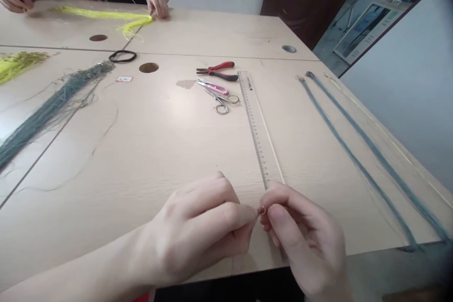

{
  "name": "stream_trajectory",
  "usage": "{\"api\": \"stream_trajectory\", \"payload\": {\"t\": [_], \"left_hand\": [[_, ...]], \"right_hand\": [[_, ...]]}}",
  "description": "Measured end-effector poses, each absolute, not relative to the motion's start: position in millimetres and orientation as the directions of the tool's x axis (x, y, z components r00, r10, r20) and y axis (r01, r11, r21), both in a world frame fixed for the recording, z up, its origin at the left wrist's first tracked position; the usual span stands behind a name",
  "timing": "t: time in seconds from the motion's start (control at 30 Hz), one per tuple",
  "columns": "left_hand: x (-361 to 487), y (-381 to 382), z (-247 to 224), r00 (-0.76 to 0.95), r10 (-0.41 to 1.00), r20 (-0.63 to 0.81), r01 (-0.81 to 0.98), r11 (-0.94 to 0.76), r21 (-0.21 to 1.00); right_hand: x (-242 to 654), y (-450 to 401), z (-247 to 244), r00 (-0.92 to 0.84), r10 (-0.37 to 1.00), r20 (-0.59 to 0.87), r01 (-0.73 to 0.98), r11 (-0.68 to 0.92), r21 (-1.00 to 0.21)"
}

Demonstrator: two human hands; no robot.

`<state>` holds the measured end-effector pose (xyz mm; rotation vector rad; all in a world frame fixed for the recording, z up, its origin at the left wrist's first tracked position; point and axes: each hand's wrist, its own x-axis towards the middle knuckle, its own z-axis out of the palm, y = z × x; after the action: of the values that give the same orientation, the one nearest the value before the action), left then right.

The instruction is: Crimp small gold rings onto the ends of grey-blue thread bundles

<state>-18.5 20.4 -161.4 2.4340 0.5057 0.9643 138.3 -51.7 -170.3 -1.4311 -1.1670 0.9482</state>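
Note:
My left hand (pixel 205 226) is closed in a pinch near the table's front edge, its fingertips on one side of a small metal ring (pixel 262 210). From the other side my right hand (pixel 304 240) pinches at the same ring with thumb and forefinger. The hands nearly touch, and the finer parts between the fingertips are too small to make out. A clear ruler (pixel 260 127) lies just beyond them, its near end hidden by my right hand. Past it to the left are red-handled pliers (pixel 219 71), pink snips (pixel 215 87) and small silver scissors (pixel 221 100).
Blue-grey thread bundles lie at the left (pixel 53 104) and right (pixel 357 163) of the table (pixel 159 151). A black loop (pixel 122 56) and a small label (pixel 124 79) lie farther back. Across the table, a person's hands (pixel 158 4) hold yellow threads (pixel 106 13).

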Motion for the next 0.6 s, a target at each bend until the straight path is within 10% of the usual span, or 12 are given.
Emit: {"api": "stream_trajectory", "payload": {"t": [0.4, 0.6], "left_hand": [[-11.8, 20.8, -173.3, 0.697, 0.386, 0.604, 0.144, -0.9, 0.41], [-4.6, 3.7, -169.5, 0.899, 0.097, 0.428, -0.064, -0.936, 0.347]], "right_hand": [[159.1, -52.8, -167.6, 0.385, 0.865, 0.323, 0.478, 0.112, -0.871], [254.1, -40.8, -128.4, 0.532, 0.724, 0.44, 0.807, -0.276, -0.521]]}}
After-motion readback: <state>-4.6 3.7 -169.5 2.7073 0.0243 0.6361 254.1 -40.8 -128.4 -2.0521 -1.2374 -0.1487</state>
